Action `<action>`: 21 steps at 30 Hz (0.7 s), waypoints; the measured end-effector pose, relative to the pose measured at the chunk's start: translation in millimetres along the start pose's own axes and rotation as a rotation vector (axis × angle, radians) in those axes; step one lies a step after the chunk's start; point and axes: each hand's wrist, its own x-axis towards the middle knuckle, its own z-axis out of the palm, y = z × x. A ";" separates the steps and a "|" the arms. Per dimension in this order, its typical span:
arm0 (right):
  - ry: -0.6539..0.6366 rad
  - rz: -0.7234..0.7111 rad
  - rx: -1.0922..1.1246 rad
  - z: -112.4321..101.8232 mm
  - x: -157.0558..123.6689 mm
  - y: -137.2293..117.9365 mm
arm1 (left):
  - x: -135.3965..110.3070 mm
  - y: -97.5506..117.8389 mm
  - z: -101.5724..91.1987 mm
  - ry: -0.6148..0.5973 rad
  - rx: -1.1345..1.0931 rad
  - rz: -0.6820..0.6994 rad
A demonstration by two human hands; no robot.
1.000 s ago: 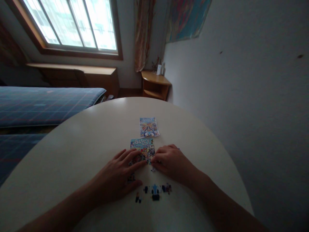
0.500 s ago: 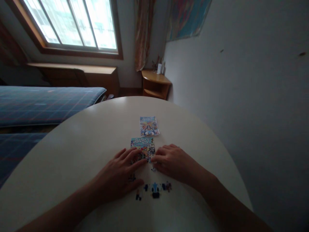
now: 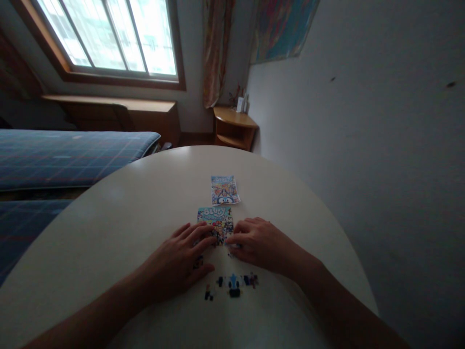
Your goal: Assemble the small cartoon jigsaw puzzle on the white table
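Observation:
A partly joined jigsaw puzzle [image 3: 217, 214] with "Bluey" lettering lies flat on the table. My left hand [image 3: 183, 254] rests on its lower left part, fingers spread and thumb apart. At the puzzle's lower right edge, my right hand [image 3: 259, 245] has its fingers bent and close together on a small puzzle piece [image 3: 229, 254], mostly covered by the fingertips. Below both hands sits a row of loose puzzle pieces [image 3: 235, 284], dark, blue and white. One more loose piece [image 3: 208, 293] lies to their left, below my left thumb.
Beyond the puzzle lies a matching picture sheet [image 3: 224, 190] on the round white table [image 3: 145, 203]. A plaid mattress [image 3: 72, 155] is at the left, and a wall [image 3: 363, 145] stands close on the right. A corner shelf [image 3: 234, 116] stands past the far table edge.
My left index finger and thumb have drawn back slightly to the left, uncovering more of the puzzle. The right fingertips have shifted a little over the small piece. The loose pieces stay put.

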 end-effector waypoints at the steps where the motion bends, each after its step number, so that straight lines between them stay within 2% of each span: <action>1: -0.001 0.005 0.002 0.1 0.1 -0.1 | -0.2 -0.4 0.1 -0.004 0.000 -0.001; 11: 0.008 -0.033 0.037 1.3 -0.8 6.6 | -1.1 -2.6 -1.8 -0.037 -0.011 0.002; 21: 0.031 -0.011 0.070 4.4 0.6 10.3 | -2.6 -5.3 -4.7 -0.066 -0.006 0.027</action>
